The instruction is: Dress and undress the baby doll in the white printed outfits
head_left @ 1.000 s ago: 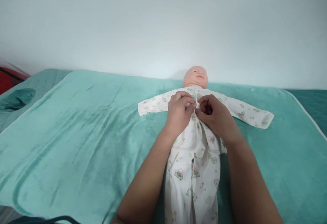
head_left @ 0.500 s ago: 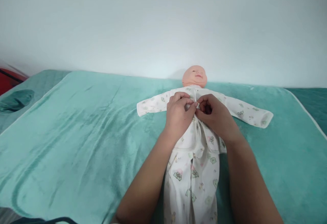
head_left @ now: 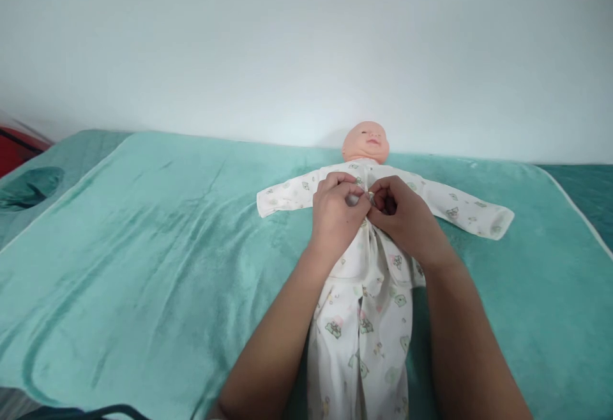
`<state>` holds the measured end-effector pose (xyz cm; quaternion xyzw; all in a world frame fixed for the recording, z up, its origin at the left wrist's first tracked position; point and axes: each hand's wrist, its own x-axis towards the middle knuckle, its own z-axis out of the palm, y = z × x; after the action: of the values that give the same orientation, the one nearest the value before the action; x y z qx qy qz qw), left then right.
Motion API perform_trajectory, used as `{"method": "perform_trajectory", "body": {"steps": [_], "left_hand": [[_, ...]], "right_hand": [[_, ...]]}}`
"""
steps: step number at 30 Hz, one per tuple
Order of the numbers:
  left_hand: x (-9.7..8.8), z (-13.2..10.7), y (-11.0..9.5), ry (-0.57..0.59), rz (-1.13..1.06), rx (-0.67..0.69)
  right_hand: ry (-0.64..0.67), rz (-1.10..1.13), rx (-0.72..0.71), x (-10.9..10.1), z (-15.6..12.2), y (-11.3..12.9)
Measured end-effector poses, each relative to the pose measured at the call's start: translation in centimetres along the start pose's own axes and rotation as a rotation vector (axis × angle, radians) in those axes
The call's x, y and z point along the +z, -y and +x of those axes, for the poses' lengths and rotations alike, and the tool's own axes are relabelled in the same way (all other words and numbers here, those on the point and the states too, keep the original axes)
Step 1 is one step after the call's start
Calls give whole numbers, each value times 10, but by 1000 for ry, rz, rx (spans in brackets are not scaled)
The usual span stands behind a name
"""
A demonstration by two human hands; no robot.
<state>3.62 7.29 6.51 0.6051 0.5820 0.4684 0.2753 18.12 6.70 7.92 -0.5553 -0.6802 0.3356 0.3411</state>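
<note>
A baby doll (head_left: pixel 366 142) lies on its back, dressed in a white printed baby shirt (head_left: pixel 297 193) and matching pants (head_left: pixel 361 350). The shirt's long sleeves stretch out to both sides. Over the chest, my left hand (head_left: pixel 336 212) pinches the shirt's front edge between thumb and fingers. Close beside it, my right hand (head_left: pixel 405 219) grips the same front opening, its fingers curled. The fingertips of both hands nearly meet at the middle of the chest. Between them a small bit of cloth shows; whether a button or snap is there is hidden by the fingers.
Beneath the doll spreads a green plush blanket (head_left: pixel 158 267) with a pale edge. A white wall (head_left: pixel 239 43) rises right behind the doll's head. A red item (head_left: pixel 19 152) stands at the far left, and a dark cable (head_left: pixel 115 411) crosses the bottom left.
Almost nothing differs. The thumb and fingertips shift very slightly at the shirt's front, and the whole view moves by a few pixels.
</note>
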Motion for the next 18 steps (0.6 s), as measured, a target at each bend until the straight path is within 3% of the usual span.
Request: {"method": "perform_trajectory", "body": {"steps": [18], "left_hand": [[-4, 2, 1, 11, -51, -31]], "right_hand": [[-14, 8, 29, 0, 0, 2]]}}
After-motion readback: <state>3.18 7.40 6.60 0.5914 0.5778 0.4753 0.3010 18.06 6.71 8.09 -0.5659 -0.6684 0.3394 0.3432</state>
